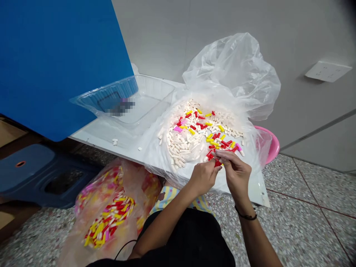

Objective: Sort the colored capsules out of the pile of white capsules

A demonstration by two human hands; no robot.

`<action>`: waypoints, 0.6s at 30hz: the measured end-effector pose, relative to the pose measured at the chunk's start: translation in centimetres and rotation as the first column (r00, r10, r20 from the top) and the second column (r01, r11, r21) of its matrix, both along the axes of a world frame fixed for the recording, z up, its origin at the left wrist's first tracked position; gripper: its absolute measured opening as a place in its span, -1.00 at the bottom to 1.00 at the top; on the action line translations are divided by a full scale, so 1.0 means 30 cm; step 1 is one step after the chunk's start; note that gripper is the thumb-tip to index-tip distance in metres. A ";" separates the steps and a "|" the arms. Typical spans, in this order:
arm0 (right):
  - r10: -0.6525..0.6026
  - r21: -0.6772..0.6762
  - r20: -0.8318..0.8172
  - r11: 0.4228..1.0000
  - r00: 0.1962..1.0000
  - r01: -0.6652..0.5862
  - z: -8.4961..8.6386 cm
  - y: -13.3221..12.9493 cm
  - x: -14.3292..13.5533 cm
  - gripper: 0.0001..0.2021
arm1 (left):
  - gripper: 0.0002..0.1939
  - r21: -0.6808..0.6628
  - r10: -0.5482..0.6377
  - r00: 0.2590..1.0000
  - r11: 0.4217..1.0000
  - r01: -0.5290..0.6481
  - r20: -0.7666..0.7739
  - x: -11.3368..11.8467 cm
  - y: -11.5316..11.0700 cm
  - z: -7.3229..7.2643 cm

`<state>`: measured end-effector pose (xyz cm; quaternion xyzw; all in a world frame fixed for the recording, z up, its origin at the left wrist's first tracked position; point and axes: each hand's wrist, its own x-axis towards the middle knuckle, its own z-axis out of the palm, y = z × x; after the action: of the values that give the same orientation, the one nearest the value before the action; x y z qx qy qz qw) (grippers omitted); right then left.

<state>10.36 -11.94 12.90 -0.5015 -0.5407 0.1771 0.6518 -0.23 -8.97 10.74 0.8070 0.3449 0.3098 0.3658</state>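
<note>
Both my hands meet over the near right part of a clear plastic bag spread on the white table. My left hand [203,177] is closed, pinching a small red plastic cap [217,162]. Close beside it, the fingers of my right hand [237,171] are pinched together; what lies between them is hidden. Just beyond my fingers is a loose pile of red, yellow and pink caps [214,144], some with white ends. White capsule-shaped pieces [178,148] are heaped to the left and behind, with a few coloured caps on top.
A clear plastic tray [158,97] stands at the back left of the table [125,148]. Below, an open bag [69,237] holds many coloured pieces. A blue stool [30,163] is at left, a pink basin [274,145] behind the table's right edge. Loose white pieces [115,141] lie near the front.
</note>
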 end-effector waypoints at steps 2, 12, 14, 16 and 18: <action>0.006 -0.010 -0.028 1.000 1.000 -0.007 -0.008 0.000 -0.005 -0.81 | -0.75 -0.041 -0.039 0.998 0.998 0.041 0.057 -0.005 0.002 0.004; 0.364 -0.494 0.242 0.844 0.899 -0.209 0.068 0.020 0.165 -0.73 | -0.73 0.056 -0.078 0.974 0.994 0.092 -0.214 -0.052 0.058 0.002; 0.563 -0.647 0.285 0.710 0.776 -0.277 0.097 0.019 0.206 -0.62 | -0.72 0.141 -0.108 0.941 0.977 0.160 -0.321 -0.066 0.068 0.013; 0.676 -0.730 0.240 0.599 0.697 -0.329 0.117 0.021 0.226 -0.56 | -0.71 0.202 -0.139 0.903 0.950 0.238 -0.407 -0.076 0.077 0.028; 0.718 -0.766 0.196 0.537 0.668 -0.353 0.128 0.024 0.227 -0.53 | -0.71 0.245 -0.154 0.868 0.923 0.297 -0.473 -0.084 0.083 0.044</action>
<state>17.16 -11.23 16.75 -0.5279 -0.7152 0.4241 0.1729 -2.75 -6.47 12.06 0.9383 0.2686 0.1220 0.1802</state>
